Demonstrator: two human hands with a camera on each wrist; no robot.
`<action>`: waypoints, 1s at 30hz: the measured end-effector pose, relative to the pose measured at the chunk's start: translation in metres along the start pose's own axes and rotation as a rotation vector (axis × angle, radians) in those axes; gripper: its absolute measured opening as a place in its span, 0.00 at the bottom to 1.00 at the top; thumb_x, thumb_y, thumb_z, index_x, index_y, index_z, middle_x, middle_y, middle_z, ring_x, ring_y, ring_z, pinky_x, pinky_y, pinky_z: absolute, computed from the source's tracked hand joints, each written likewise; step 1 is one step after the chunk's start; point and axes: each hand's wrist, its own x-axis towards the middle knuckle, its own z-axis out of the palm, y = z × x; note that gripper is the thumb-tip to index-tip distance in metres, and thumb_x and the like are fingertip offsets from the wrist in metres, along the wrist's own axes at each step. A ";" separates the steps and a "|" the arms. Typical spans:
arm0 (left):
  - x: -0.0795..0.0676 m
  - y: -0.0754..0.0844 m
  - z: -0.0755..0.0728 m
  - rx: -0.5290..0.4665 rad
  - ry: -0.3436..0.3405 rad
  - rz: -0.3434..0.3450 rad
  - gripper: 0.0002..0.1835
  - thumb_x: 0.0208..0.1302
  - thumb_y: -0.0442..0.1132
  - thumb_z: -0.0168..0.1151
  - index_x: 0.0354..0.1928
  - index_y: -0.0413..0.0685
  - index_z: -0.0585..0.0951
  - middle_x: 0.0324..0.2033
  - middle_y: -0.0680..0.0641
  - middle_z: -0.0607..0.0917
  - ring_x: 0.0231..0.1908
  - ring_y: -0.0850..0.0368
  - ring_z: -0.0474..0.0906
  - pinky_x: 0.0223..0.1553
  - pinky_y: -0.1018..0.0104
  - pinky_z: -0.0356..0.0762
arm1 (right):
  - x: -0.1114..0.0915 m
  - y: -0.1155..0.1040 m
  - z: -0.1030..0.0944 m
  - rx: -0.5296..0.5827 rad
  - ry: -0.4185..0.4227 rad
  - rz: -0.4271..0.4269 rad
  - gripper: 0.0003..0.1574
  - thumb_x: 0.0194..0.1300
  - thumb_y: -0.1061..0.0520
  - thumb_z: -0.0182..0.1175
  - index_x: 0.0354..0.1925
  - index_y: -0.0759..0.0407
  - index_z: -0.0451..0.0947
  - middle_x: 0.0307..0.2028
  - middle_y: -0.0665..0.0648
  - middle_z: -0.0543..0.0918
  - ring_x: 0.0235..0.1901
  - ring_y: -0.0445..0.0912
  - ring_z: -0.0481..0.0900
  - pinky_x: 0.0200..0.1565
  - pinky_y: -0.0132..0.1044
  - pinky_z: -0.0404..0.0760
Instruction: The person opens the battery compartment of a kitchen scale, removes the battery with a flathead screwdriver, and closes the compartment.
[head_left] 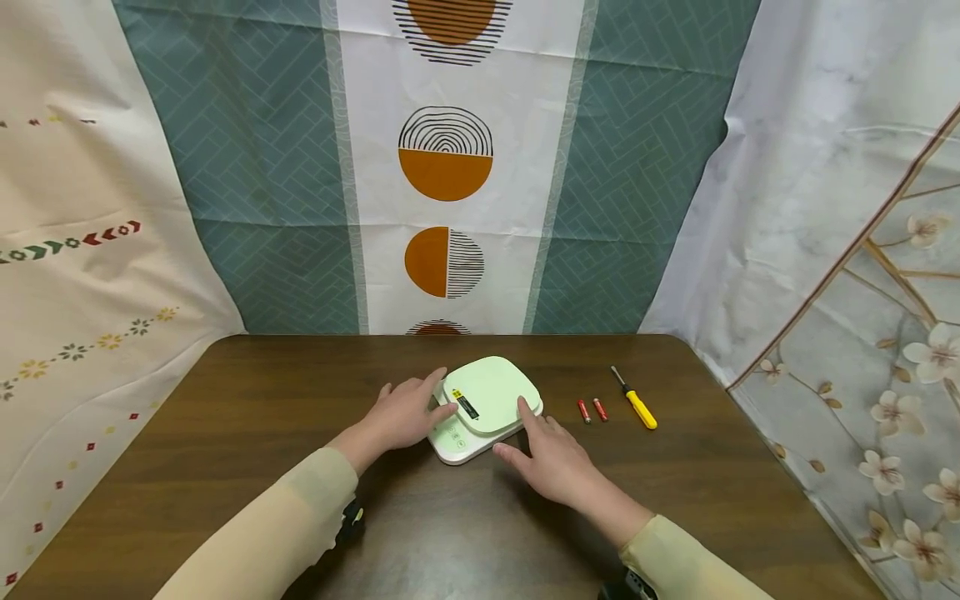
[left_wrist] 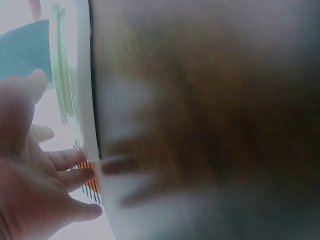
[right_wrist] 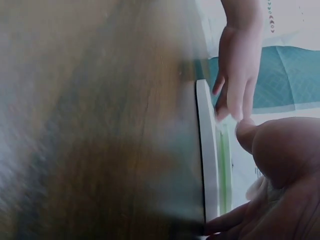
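A pale green kitchen scale (head_left: 491, 392) lies flat on the table with its square platform up. A black and yellow label shows on the platform, and the button panel faces the near left. At the scale's left side is my left hand (head_left: 405, 411), its fingers spread along the edge and the thumb over the platform. My right hand (head_left: 557, 458) is at the right side, the index finger reaching to the platform's corner and the thumb by the near edge. In the left wrist view the left fingers (left_wrist: 75, 178) are loosely extended beside the scale's white base (left_wrist: 85, 80).
Two small red batteries (head_left: 584, 411) lie right of the scale. Beyond them is a screwdriver (head_left: 640, 408) with a yellow handle, its tip pointing away. The dark wooden table (head_left: 292, 400) ends at patterned cloths (head_left: 637, 167) hanging behind and at both sides.
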 end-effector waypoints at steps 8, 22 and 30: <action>-0.018 0.002 0.003 0.020 0.024 0.044 0.43 0.82 0.60 0.62 0.88 0.49 0.61 0.73 0.35 0.78 0.76 0.37 0.70 0.76 0.20 0.50 | 0.012 0.000 -0.003 -0.054 -0.018 0.007 0.58 0.79 0.30 0.63 0.85 0.67 0.59 0.78 0.75 0.68 0.79 0.73 0.64 0.74 0.69 0.68; -0.048 0.014 0.002 0.060 -0.004 0.063 0.41 0.83 0.64 0.59 0.88 0.53 0.64 0.75 0.32 0.75 0.79 0.21 0.59 0.77 0.20 0.48 | 0.045 0.019 0.004 -0.032 0.002 -0.054 0.62 0.81 0.23 0.54 0.84 0.71 0.59 0.76 0.85 0.65 0.80 0.80 0.53 0.78 0.74 0.54; -0.059 0.018 0.004 0.061 0.021 0.087 0.39 0.81 0.62 0.62 0.86 0.55 0.68 0.71 0.33 0.79 0.79 0.22 0.61 0.75 0.18 0.50 | 0.064 0.031 0.004 0.004 -0.059 -0.066 0.63 0.80 0.21 0.53 0.86 0.66 0.56 0.81 0.74 0.63 0.83 0.75 0.49 0.77 0.74 0.55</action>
